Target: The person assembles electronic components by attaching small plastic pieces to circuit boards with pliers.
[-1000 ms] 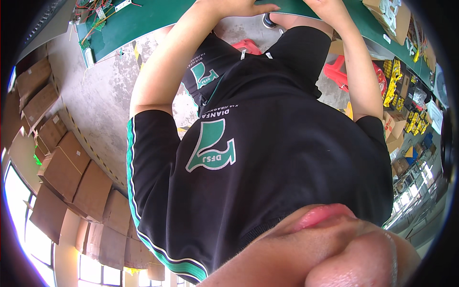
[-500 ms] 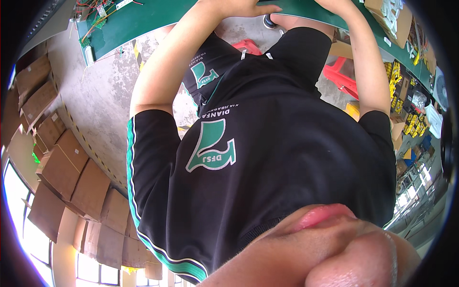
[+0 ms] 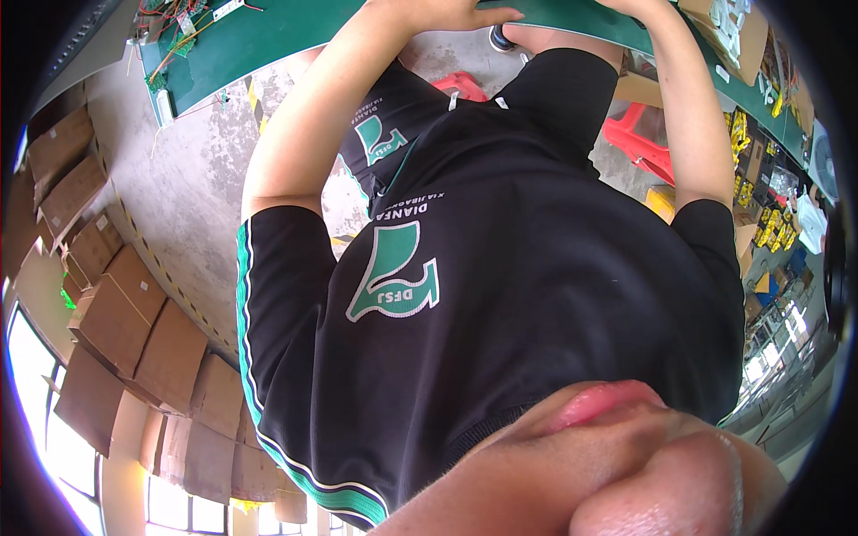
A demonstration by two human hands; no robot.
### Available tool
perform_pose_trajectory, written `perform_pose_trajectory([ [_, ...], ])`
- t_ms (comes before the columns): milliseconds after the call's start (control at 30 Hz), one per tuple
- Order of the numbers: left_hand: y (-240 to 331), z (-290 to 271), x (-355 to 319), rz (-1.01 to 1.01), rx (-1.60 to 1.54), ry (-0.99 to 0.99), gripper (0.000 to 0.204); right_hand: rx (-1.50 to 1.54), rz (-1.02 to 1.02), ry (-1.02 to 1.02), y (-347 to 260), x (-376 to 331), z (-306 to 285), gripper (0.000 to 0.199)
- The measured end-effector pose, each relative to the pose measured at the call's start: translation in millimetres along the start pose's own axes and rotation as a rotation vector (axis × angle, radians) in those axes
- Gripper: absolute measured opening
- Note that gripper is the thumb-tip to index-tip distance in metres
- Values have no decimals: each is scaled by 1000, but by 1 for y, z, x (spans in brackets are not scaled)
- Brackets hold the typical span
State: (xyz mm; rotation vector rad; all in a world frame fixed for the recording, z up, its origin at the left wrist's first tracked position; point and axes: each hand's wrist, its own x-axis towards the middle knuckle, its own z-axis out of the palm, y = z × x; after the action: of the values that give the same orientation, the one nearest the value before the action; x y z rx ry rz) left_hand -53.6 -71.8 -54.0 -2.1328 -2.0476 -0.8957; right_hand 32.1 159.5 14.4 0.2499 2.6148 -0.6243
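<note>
My left hand (image 3: 440, 12) is over the green tabletop (image 3: 268, 34), close to its near edge. Its thumb stretches out to the right along that edge, while the other fingers are cut off by the top of the picture. Farther right, my right hand (image 3: 629, 7) also reaches over the table. Only its wrist side and a small part of the hand show; its fingers are out of view. Whatever either hand touches or holds lies beyond the upper edge.
Circuit boards with loose wires (image 3: 183, 40) lie on the table's left part. An open cardboard box (image 3: 735, 36) with white pieces stands at the right. Red plastic stools (image 3: 639, 143) are under the table. Stacked cartons (image 3: 116, 304) line the left; yellow-marked parts (image 3: 776, 230) fill the right.
My right hand and forearm have shifted slightly up and to the right. The left arm has moved only very slightly.
</note>
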Motion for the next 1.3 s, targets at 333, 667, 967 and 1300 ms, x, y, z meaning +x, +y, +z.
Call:
perform_pose_trajectory([
  [333, 1, 1, 0, -8, 4, 5, 42, 25, -59, -16, 13, 6, 1, 24],
  [667, 2, -1, 1, -15, 4, -6, 42, -70, 119, -46, -16, 3, -4, 26],
  [967, 1, -2, 1, 8, -24, 21, 42, -32, 91, 34, -6, 3, 4, 24],
  [1300, 3, -2, 1, -13, -32, 9, 41, 8, 93, -11, -1, 6, 6, 24],
])
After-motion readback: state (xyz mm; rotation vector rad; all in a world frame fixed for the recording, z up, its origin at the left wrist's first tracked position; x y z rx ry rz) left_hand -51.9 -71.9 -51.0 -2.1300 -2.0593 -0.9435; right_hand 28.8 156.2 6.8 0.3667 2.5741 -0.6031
